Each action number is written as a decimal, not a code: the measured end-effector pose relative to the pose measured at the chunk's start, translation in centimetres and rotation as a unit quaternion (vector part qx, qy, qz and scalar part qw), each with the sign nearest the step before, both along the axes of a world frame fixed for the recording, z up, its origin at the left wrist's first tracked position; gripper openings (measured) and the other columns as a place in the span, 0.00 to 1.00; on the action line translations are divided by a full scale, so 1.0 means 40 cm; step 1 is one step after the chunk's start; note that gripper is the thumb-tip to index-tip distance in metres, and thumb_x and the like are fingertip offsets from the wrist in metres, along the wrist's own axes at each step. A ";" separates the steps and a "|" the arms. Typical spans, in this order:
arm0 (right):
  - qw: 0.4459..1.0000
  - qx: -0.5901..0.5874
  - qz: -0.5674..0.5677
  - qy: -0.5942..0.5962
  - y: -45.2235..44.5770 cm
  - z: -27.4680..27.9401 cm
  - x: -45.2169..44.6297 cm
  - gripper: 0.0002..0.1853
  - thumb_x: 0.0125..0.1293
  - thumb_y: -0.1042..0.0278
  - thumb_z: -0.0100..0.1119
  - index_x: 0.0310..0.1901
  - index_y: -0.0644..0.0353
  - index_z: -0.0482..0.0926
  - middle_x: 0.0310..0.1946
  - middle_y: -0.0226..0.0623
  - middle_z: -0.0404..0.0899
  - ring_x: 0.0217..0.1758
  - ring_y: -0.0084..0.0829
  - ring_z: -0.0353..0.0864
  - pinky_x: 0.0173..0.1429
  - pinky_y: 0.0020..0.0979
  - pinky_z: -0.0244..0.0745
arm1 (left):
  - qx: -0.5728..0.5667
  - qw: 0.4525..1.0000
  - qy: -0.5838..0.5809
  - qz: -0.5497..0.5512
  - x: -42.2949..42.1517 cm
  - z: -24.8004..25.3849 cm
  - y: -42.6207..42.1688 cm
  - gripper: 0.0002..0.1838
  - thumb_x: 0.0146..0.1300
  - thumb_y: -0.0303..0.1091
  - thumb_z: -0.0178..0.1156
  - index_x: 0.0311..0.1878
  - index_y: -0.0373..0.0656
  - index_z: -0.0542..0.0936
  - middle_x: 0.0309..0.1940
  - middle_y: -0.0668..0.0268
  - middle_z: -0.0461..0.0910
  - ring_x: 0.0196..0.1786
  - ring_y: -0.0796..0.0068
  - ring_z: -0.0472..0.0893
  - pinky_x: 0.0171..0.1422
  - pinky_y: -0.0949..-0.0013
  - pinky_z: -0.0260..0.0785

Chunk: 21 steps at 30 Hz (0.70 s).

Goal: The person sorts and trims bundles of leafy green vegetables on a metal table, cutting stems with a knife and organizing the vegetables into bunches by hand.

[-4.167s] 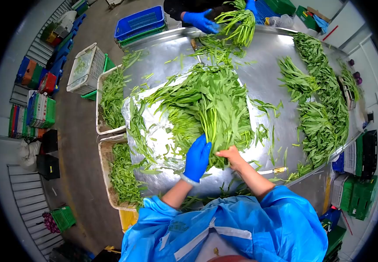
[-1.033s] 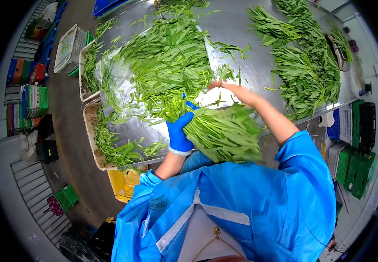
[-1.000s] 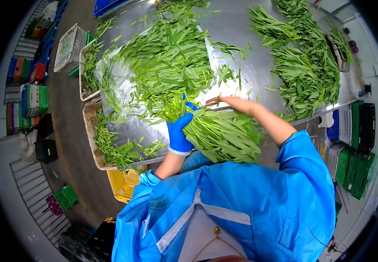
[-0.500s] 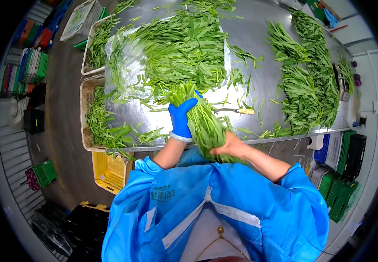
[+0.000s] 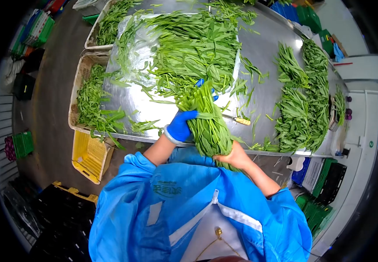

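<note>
My left hand (image 5: 181, 125), in a blue glove, is wrapped round the stem end of a bunch of leafy greens (image 5: 211, 126). Bare and ungloved, my right hand (image 5: 233, 156) grips the leafy end of the same bunch, close to my blue coat. The bunch is held over the near edge of the metal table (image 5: 263, 52). Beyond it a wide pile of greens (image 5: 197, 43) lies on clear plastic sheeting (image 5: 142, 48). A knife with a yellowish handle (image 5: 242, 121) rests on the table just right of the bunch, its blade partly hidden.
Bundled greens (image 5: 300, 109) lie in rows at the table's right side. Crates of greens (image 5: 76, 100) stand along the left edge, with a yellow crate (image 5: 84, 153) below. Black crates (image 5: 62, 218) are at lower left, green crates (image 5: 317, 214) at lower right.
My right hand has let go of the knife, now on the table, and taken hold of the bunch's leafy end. The bunch has turned more upright, and the view has shifted.
</note>
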State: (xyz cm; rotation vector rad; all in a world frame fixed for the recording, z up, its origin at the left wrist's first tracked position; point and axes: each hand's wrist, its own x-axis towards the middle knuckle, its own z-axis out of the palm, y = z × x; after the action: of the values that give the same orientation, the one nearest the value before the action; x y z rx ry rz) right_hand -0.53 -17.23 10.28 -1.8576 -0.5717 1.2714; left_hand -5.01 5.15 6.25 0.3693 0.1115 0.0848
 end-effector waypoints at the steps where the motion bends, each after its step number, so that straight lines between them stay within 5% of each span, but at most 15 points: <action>1: 0.998 0.010 -0.014 -0.059 -0.003 0.008 0.019 0.45 0.44 0.72 0.73 0.66 0.60 0.61 0.54 0.39 0.76 0.58 0.30 0.73 0.62 0.32 0.68 | -0.021 0.999 -0.026 -0.023 -0.016 -0.067 0.028 0.41 0.58 0.47 0.62 0.72 0.45 0.57 0.60 0.55 0.72 0.60 0.61 0.74 0.64 0.59 0.68; 3: 0.987 0.059 -0.022 -0.148 0.000 0.005 0.058 0.41 0.46 0.72 0.71 0.64 0.59 0.63 0.49 0.39 0.79 0.53 0.30 0.77 0.58 0.33 0.71 | -0.138 0.988 -0.061 0.013 -0.021 -0.083 0.047 0.47 0.58 0.66 0.54 0.73 0.46 0.55 0.66 0.57 0.66 0.64 0.58 0.70 0.69 0.58 0.63; 4: 0.991 0.028 0.015 -0.134 -0.008 -0.049 0.093 0.41 0.46 0.71 0.70 0.64 0.59 0.63 0.48 0.40 0.80 0.52 0.31 0.77 0.57 0.34 0.72 | -0.150 0.986 -0.072 -0.019 -0.017 -0.114 0.079 0.43 0.62 0.63 0.52 0.73 0.48 0.55 0.68 0.60 0.62 0.65 0.58 0.68 0.72 0.57 0.58; 6: 0.991 -0.038 0.078 -0.097 -0.051 -0.223 0.151 0.41 0.46 0.71 0.70 0.64 0.59 0.62 0.47 0.43 0.81 0.51 0.33 0.79 0.56 0.35 0.73 | -0.026 0.982 0.173 -0.067 -0.020 -0.427 0.071 0.40 0.65 0.62 0.51 0.73 0.49 0.54 0.69 0.63 0.60 0.66 0.60 0.66 0.71 0.56 0.58; 7: 0.975 -0.149 0.023 -0.165 -0.059 -0.272 0.160 0.41 0.46 0.72 0.69 0.65 0.58 0.62 0.45 0.47 0.80 0.52 0.38 0.80 0.55 0.36 0.73 | 0.054 0.960 0.238 -0.141 -0.022 -0.392 0.075 0.38 0.66 0.59 0.52 0.73 0.53 0.54 0.69 0.63 0.61 0.65 0.62 0.66 0.68 0.54 0.58; 8: 0.896 -0.329 0.120 -0.274 0.008 -0.195 0.163 0.43 0.46 0.72 0.69 0.66 0.60 0.61 0.45 0.51 0.80 0.51 0.42 0.81 0.54 0.35 0.74 | 0.130 0.930 0.318 -0.131 -0.031 -0.378 0.060 0.39 0.65 0.56 0.56 0.74 0.55 0.53 0.70 0.63 0.59 0.64 0.63 0.68 0.67 0.52 0.58; 11: 0.977 0.084 0.025 -0.196 -0.039 -0.207 0.175 0.46 0.44 0.73 0.68 0.68 0.64 0.57 0.35 0.54 0.81 0.41 0.47 0.82 0.48 0.40 0.77 | 0.119 0.954 0.252 -0.109 -0.029 -0.376 0.082 0.42 0.63 0.52 0.60 0.75 0.63 0.48 0.72 0.67 0.57 0.68 0.64 0.64 0.68 0.50 0.56; 15: 0.882 -0.299 0.165 -0.325 -0.003 -0.157 0.203 0.47 0.43 0.77 0.66 0.68 0.60 0.57 0.40 0.54 0.81 0.46 0.46 0.82 0.50 0.38 0.76 | 0.157 0.942 0.246 -0.167 0.004 -0.282 0.085 0.43 0.61 0.34 0.59 0.76 0.56 0.48 0.72 0.63 0.56 0.70 0.68 0.62 0.68 0.55 0.59; 18: 0.974 -0.063 0.075 -0.202 0.014 -0.045 0.214 0.49 0.42 0.75 0.68 0.69 0.58 0.57 0.34 0.56 0.81 0.40 0.53 0.81 0.45 0.43 0.76 | 0.239 0.955 0.122 -0.126 0.023 -0.291 0.088 0.46 0.55 0.22 0.61 0.75 0.52 0.50 0.70 0.61 0.60 0.66 0.70 0.67 0.64 0.66 0.66; 20: 0.954 -0.121 0.111 -0.252 0.035 0.019 0.218 0.49 0.42 0.75 0.69 0.69 0.55 0.57 0.32 0.57 0.80 0.38 0.57 0.80 0.45 0.45 0.75 | 0.042 0.986 0.106 -0.123 0.032 -0.286 0.113 0.43 0.56 0.21 0.60 0.75 0.50 0.53 0.69 0.61 0.62 0.65 0.70 0.68 0.62 0.67 0.68; 21: 0.936 -0.185 0.135 -0.268 0.040 0.038 0.220 0.49 0.42 0.76 0.68 0.69 0.54 0.57 0.33 0.57 0.80 0.39 0.57 0.80 0.46 0.45 0.75 | 0.077 0.985 0.093 -0.122 0.039 -0.227 0.120 0.44 0.54 0.20 0.62 0.74 0.51 0.55 0.64 0.63 0.68 0.59 0.71 0.75 0.61 0.69 0.70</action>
State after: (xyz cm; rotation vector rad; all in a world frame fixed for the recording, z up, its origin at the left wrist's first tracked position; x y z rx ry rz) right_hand 8.26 -15.63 11.81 -2.5426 -0.9521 1.0855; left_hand -3.46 9.94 -2.81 0.5429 0.2436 -0.1853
